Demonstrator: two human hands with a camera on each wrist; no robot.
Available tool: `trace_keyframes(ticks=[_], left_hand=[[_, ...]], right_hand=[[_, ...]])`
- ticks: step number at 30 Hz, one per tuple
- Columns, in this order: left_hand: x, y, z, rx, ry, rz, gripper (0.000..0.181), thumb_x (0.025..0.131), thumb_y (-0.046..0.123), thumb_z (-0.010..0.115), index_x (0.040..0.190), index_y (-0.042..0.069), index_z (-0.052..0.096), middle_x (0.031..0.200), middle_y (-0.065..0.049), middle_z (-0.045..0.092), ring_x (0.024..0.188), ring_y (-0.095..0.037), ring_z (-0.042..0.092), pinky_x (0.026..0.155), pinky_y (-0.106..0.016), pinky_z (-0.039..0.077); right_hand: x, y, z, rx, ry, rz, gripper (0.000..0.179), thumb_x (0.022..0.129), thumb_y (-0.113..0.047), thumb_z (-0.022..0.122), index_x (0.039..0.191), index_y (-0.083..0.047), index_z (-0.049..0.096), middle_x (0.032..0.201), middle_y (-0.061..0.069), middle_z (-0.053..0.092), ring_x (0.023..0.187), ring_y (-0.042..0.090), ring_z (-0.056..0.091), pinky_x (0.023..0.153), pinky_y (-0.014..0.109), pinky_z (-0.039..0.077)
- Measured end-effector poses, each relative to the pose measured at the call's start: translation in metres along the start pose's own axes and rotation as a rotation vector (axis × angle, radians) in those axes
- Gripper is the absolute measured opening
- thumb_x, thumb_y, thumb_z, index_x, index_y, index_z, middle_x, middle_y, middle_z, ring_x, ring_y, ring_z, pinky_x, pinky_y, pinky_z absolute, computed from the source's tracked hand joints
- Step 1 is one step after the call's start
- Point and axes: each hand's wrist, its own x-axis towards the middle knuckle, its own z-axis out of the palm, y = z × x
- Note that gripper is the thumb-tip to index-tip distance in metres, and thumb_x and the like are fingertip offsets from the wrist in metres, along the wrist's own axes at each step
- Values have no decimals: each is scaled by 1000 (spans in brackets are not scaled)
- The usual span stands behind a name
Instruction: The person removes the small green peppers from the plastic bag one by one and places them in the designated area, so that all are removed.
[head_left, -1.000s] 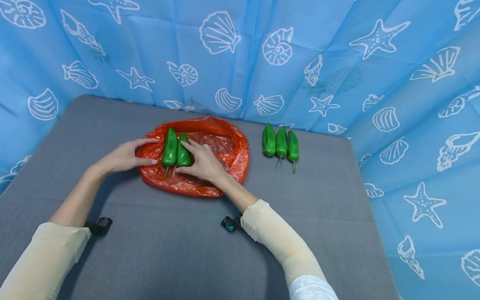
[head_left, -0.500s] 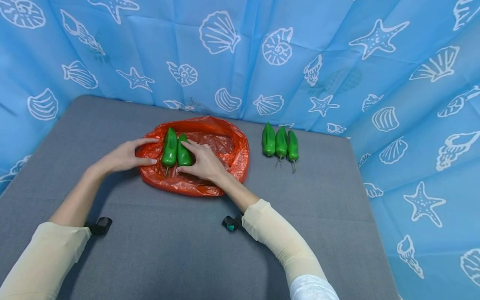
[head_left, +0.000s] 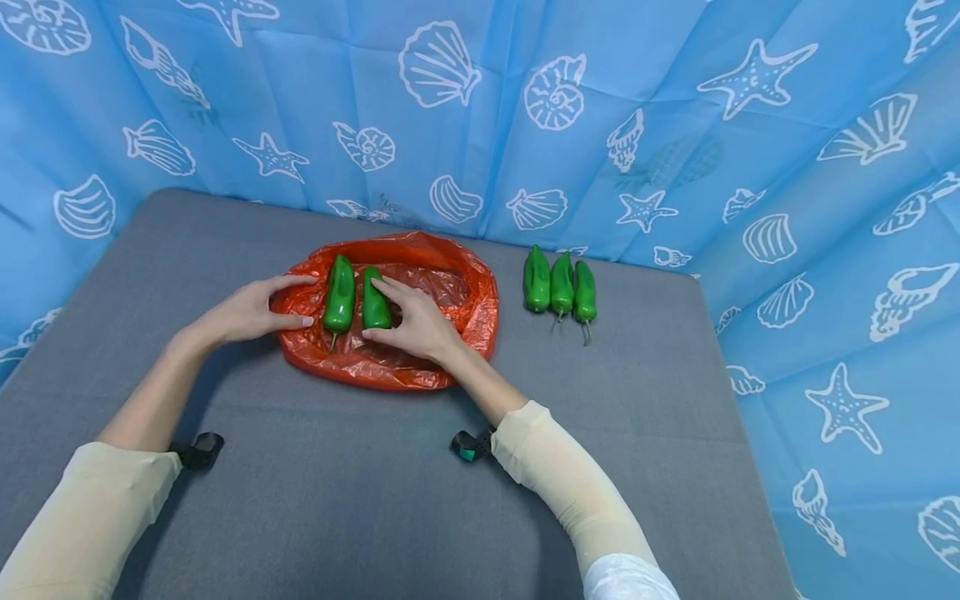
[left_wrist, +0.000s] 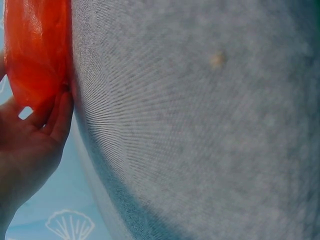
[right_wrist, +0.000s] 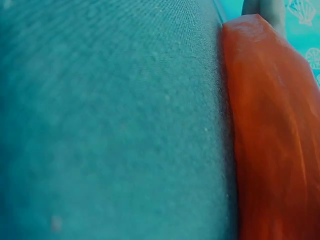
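A red plastic bag [head_left: 352, 367] lies on the grey table with its mouth spread open and its rim rolled. My left hand [head_left: 243, 312] holds the bag's left edge, thumb and fingertips over the rim; the left wrist view shows its other fingers beneath the red plastic [left_wrist: 37, 55]. Inside the bag, a green pepper [head_left: 340, 296] lies lengthwise with its stem towards me. To its right, my right hand [head_left: 420, 325] pinches a second green pepper [head_left: 375, 302] between the fingertips at its upper part and the thumb at its lower end. The bag's side hides the right hand in the right wrist view.
Three more green peppers [head_left: 561, 287] lie side by side on the table right of the bag, stems towards me. Behind the grey tabletop [head_left: 637, 417] hangs a blue curtain [head_left: 525, 150] with white shell and starfish prints. Black wrist bands sit at both sleeves.
My right hand has shifted slightly right with the second pepper, opening a gap between the two peppers in the bag. My left hand has stayed at the bag's edge.
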Motion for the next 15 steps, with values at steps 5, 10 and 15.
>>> trace_keyframes(ticks=[5,10,15], left_hand=[[-3,-2,-2,0,2,-8,78,92,40,70,154,10,34,154,-35,27,138,-57,25,106,-74,23],[-6,-2,-3,-2,11,-6,77,92,40,70,154,9,35,153,-34,28,137,-56,27,107,-72,25],[-5,0,-1,-8,6,12,76,93,39,70,154,9,35,153,-33,30,138,-54,28,108,-71,26]], right_hand=[[-2,0,-3,48,26,-16,83,84,-44,78,153,-17,40,157,5,38,129,15,51,102,25,46],[-4,1,-3,93,42,-41,82,85,-41,79,153,-16,41,157,5,38,110,12,61,90,23,52],[-12,5,-8,138,46,-16,81,85,-38,79,153,-17,39,157,4,38,93,8,65,85,22,53]])
